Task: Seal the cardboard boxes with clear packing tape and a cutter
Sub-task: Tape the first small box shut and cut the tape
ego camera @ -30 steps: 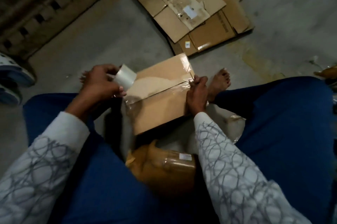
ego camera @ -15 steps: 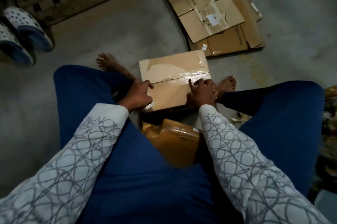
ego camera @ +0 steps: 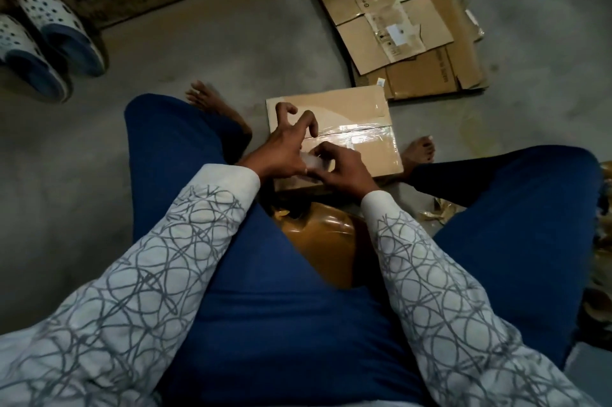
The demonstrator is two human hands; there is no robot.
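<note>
Since the earlier frame both hands are brought together above the brown cardboard box [ego camera: 359, 112] on the floor [ego camera: 205, 55], the right hand [ego camera: 342, 171] curled round the small pale clear-tape roll [ego camera: 314, 164] (judged light and slick, best gripped by its rim), the left hand [ego camera: 284, 148] crook-fingered, its hold undiscernible.

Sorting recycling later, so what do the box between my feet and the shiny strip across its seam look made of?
Box: matte brown cardboard, judging by its dull tan flaps. Strip: probably clear glossy plastic tape; it glints and cardboard shows through.
</note>
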